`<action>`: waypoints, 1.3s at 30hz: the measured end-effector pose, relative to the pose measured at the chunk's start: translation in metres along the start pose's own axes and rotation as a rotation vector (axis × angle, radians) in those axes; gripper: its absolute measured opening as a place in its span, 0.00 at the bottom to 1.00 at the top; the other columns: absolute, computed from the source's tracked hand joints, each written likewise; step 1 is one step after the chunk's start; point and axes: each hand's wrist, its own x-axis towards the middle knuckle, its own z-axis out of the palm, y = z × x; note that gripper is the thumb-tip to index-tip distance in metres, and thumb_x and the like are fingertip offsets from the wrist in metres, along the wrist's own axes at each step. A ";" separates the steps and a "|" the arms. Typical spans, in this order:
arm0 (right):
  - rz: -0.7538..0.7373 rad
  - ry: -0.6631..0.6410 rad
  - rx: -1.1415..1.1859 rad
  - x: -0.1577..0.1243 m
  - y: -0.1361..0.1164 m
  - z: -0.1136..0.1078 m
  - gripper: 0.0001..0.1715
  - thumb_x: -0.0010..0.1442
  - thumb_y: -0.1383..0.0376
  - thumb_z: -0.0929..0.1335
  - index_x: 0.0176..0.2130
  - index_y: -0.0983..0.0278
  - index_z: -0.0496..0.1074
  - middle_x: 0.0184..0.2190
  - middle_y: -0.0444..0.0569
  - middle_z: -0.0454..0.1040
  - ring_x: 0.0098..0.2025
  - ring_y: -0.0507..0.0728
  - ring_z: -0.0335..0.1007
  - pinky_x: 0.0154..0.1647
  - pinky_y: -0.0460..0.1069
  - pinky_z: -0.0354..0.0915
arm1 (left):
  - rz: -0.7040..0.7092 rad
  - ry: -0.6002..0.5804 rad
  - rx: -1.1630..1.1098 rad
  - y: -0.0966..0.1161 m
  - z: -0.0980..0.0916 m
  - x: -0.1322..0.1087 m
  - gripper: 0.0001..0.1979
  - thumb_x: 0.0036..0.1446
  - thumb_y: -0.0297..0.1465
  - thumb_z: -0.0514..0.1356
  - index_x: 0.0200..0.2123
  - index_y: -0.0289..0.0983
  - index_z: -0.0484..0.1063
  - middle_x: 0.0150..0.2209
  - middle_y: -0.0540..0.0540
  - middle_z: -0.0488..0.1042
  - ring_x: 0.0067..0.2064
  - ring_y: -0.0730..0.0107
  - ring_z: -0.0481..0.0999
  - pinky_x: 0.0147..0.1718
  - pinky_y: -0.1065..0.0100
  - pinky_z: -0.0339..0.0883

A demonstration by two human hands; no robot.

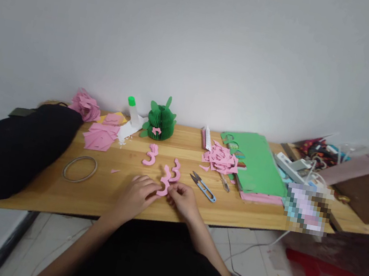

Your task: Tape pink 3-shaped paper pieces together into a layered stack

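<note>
My left hand (139, 193) and my right hand (183, 199) meet near the front edge of the wooden table (116, 202). Both pinch a curly pink paper cut-out (164, 183) that rests on the wood between them. A second pink curl (176, 171) lies just behind it, touching it. A third pink curl (151, 155) lies farther back. Small blue-handled snips (203, 186) lie right of my right hand.
A black bag (11, 150) covers the table's left end, with a tape ring (79, 168) beside it. At the back stand a glue bottle (133, 112), a green paper ornament (160, 122), pink paper piles (101, 136) and scraps (221, 158). Green sheets (258, 163) and a power strip (290, 165) lie right.
</note>
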 end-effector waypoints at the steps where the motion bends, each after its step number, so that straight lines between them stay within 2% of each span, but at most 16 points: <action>1: 0.001 0.000 -0.003 0.000 0.001 0.000 0.16 0.47 0.56 0.72 0.20 0.63 0.67 0.14 0.40 0.67 0.15 0.47 0.59 0.18 0.43 0.55 | 0.001 -0.010 0.001 0.000 0.001 0.000 0.06 0.60 0.26 0.60 0.39 0.38 0.77 0.37 0.47 0.81 0.41 0.63 0.76 0.41 0.62 0.64; 13: 0.013 -0.006 -0.019 0.000 -0.002 0.002 0.15 0.46 0.57 0.72 0.20 0.63 0.67 0.13 0.39 0.66 0.14 0.47 0.57 0.16 0.43 0.54 | -0.037 -0.054 0.018 -0.004 0.001 -0.001 0.04 0.58 0.25 0.62 0.36 0.38 0.78 0.36 0.47 0.81 0.40 0.63 0.76 0.42 0.62 0.65; 22: 0.040 0.024 -0.009 0.001 -0.001 0.002 0.12 0.44 0.59 0.71 0.20 0.63 0.68 0.12 0.38 0.66 0.13 0.46 0.58 0.15 0.42 0.54 | -0.029 -0.049 0.046 -0.009 0.002 -0.002 0.06 0.62 0.26 0.59 0.37 0.38 0.78 0.36 0.46 0.80 0.41 0.62 0.75 0.42 0.61 0.64; 26: 0.057 0.030 -0.013 0.002 0.001 0.002 0.11 0.48 0.61 0.72 0.22 0.64 0.69 0.12 0.37 0.66 0.13 0.46 0.58 0.14 0.42 0.53 | -0.023 -0.052 0.063 -0.012 0.001 0.001 0.08 0.63 0.28 0.57 0.37 0.38 0.77 0.37 0.45 0.80 0.40 0.62 0.75 0.42 0.61 0.63; 32: 0.085 0.011 -0.053 0.003 0.002 0.001 0.17 0.58 0.62 0.71 0.23 0.66 0.67 0.13 0.34 0.64 0.13 0.45 0.57 0.15 0.41 0.55 | -0.040 -0.049 0.070 -0.014 0.001 0.005 0.08 0.64 0.28 0.56 0.39 0.38 0.76 0.37 0.45 0.80 0.41 0.62 0.75 0.41 0.61 0.63; 39: 0.069 0.046 -0.071 0.003 -0.001 0.002 0.14 0.50 0.62 0.71 0.19 0.63 0.67 0.11 0.37 0.63 0.11 0.46 0.56 0.13 0.42 0.51 | -0.064 -0.074 0.062 -0.016 0.004 0.009 0.07 0.64 0.28 0.57 0.38 0.38 0.77 0.37 0.45 0.79 0.41 0.61 0.74 0.42 0.61 0.62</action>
